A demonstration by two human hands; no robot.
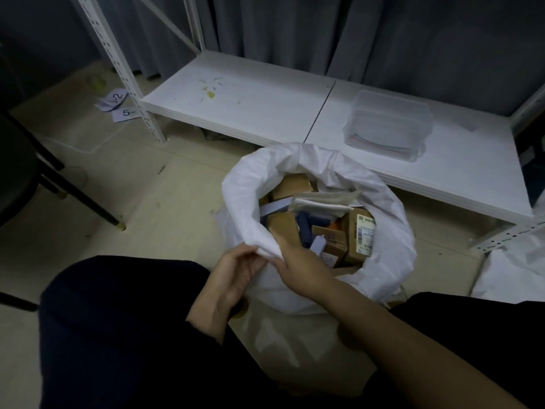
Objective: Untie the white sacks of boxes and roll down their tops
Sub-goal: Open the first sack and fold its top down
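1. The sack (383, 208) stands open on the floor just beyond both hands, its mouth wide and the boxes (318, 228) showing inside; no tie is visible on it.
2. The left hand (239, 271) pinches the near rim of the sack between thumb and curled fingers, from outside.
3. The right hand (298, 261) meets it at the same fold, fingers curled over the rim; their tips are hidden behind the cloth.
4. To roll well, I judge: turn the rim outward and down in an even cuff, then work round the mouth away from the hands, keeping the fold flat so it does not spring back.
5. A second sack (513, 270), right of the right hand, is cut off by the frame; whether it is tied cannot be told.
6. The light is dim and box labels are unreadable.
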